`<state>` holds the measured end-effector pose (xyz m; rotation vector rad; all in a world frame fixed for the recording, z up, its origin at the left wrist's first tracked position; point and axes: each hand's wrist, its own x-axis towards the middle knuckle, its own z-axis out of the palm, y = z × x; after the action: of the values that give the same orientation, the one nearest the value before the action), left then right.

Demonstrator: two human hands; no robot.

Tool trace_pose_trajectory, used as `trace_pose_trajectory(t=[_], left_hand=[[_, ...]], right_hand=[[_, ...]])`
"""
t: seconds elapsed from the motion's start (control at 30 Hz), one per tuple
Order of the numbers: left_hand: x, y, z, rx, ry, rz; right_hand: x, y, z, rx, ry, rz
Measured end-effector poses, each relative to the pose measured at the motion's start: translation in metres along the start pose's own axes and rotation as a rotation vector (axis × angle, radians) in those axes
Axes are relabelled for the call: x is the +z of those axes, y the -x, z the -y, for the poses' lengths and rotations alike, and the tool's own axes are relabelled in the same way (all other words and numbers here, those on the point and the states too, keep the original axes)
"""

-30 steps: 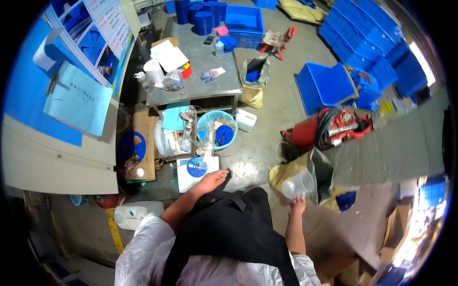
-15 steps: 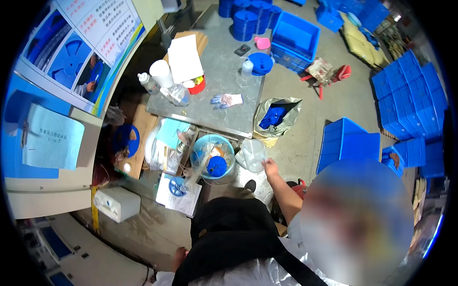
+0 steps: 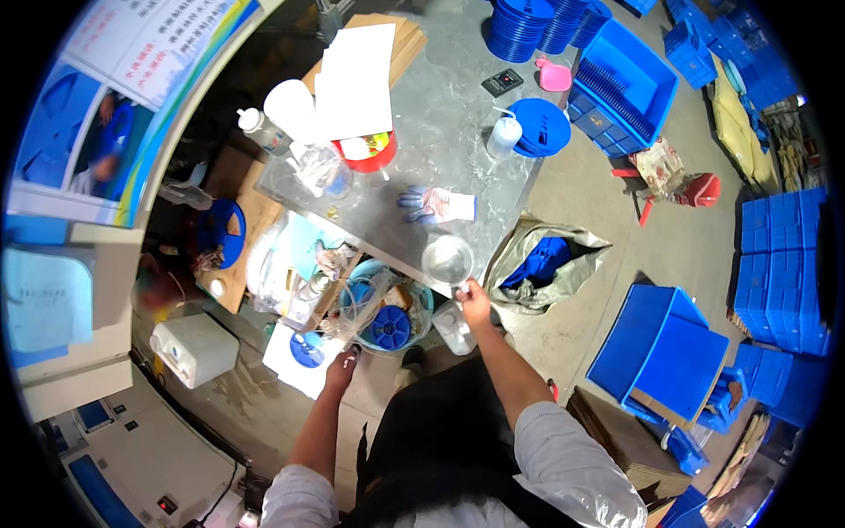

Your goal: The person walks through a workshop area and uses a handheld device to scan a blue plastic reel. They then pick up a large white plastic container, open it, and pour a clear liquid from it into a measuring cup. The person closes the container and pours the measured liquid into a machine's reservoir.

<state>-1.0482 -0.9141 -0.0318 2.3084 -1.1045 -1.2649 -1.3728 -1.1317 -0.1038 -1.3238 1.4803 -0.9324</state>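
Observation:
My right hand is closed round the handle of a clear plastic jug, which is at the near edge of the grey table. Whether the jug touches the tabletop I cannot tell. Just beyond it lies a white and blue work glove. Below my right hand a translucent plastic container stands beside a light blue basin. My left hand hangs low, nearest to a blue spool on white paper; its fingers are mostly hidden.
On the table are a squeeze bottle, stacked blue discs, a red tub and white sheets. An open sack with blue pieces stands by the table's right corner. Blue crates fill the right side.
My right hand has carried the clear jug up and forward to the table's edge. My left hand has come forward from low beside my body. The view has shifted closer to the table.

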Motion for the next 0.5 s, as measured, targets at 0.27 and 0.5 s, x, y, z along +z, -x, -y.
trace_pose_trajectory(t=[0.27,0.5], left_hand=[[0.017,-0.257,-0.127,-0.424,0.088,-0.441],[0.02,-0.302,-0.169,-0.735,0.117,-0.383]], right_hand=[[-0.042,-0.051,0.085,0.185,-0.02,0.318],[0.056,-0.319,0.183,-0.263,-0.08,0.233]])
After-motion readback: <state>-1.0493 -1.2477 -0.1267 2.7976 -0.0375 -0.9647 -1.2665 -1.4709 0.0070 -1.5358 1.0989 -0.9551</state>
